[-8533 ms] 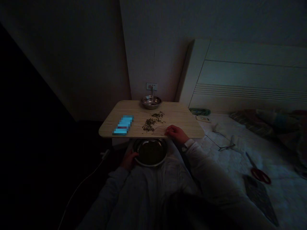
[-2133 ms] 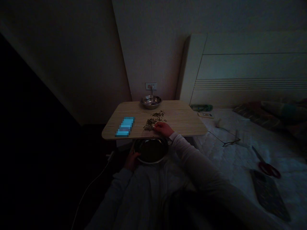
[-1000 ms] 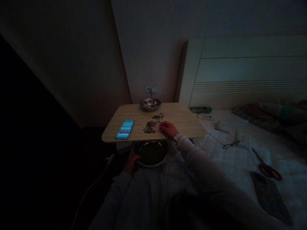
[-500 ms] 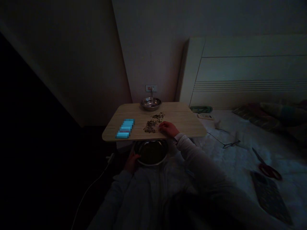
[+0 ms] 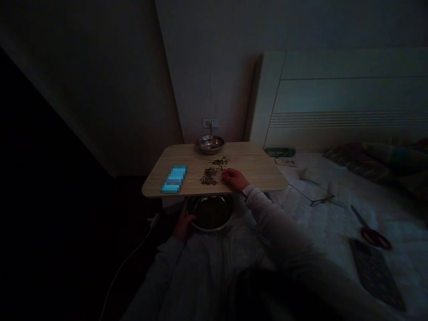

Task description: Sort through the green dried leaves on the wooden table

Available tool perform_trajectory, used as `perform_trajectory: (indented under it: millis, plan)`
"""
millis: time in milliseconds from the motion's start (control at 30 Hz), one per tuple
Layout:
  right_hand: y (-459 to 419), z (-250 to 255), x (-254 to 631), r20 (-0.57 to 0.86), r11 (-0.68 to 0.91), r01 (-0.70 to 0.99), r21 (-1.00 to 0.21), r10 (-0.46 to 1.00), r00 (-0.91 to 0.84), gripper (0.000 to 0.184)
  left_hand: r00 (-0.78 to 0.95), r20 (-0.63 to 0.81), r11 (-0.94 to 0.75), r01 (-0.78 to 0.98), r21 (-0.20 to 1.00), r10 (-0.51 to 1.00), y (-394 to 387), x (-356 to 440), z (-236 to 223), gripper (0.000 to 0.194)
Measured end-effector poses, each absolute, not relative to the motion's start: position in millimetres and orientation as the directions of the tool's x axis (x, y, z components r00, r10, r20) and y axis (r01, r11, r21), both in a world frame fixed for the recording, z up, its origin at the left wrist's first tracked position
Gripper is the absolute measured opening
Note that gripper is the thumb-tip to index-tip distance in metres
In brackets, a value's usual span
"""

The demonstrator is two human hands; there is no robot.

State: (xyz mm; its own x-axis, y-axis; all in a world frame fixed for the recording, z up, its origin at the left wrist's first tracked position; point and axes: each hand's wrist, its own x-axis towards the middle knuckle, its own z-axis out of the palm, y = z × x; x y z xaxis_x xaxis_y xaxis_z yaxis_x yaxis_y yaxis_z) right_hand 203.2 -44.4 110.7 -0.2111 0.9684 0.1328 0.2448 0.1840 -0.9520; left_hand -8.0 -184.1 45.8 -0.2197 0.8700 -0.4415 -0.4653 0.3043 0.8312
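A metal bowl (image 5: 214,228) with dark contents rests on my lap, partly under the front edge of the small wooden table (image 5: 257,166). My left hand (image 5: 183,225) grips its left rim, thumb over the edge. On the tabletop lies a loose scatter of small dark seed-like grains (image 5: 209,175), with a thinner patch behind. My right hand (image 5: 235,179) rests just right of the grains, fingers curled and drawn together. Whatever the fingertips hold, if anything, is too dim to make out. A second metal bowl (image 5: 210,145) stands at the table's back edge.
A lit phone (image 5: 174,179) lies on the table's left side. On the bed to the right are glasses (image 5: 321,200), red-handled scissors (image 5: 375,238), a dark patterned phone-shaped object (image 5: 377,272) and a pale remote (image 5: 286,162). A white cable (image 5: 125,257) hangs at left.
My right hand reached left to the grains about two seconds ago, then drew back slightly right, where it has stayed. My left hand keeps hold of the lap bowl throughout.
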Motion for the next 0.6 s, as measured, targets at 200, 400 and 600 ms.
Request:
perform_trajectory:
  millis: [200,400,600]
  plan:
    - [-45,112,203,0.131,0.186,0.213,-0.959,0.960,-0.247,0.006,-0.225,-0.456,0.324,-0.447,0.834,0.861,-185,-6,51,0.019]
    - [-44,112,203,0.104,0.145,0.183,-0.972,0.971,-0.216,0.007,-0.212,-0.443,0.330,-0.415,0.848,0.871,-183,-10,43,0.023]
    - [-41,113,191,0.093,0.122,0.132,-0.984,0.974,-0.208,0.003,-0.211,-0.407,0.310,-0.379,0.872,0.889,-180,-15,32,0.027]
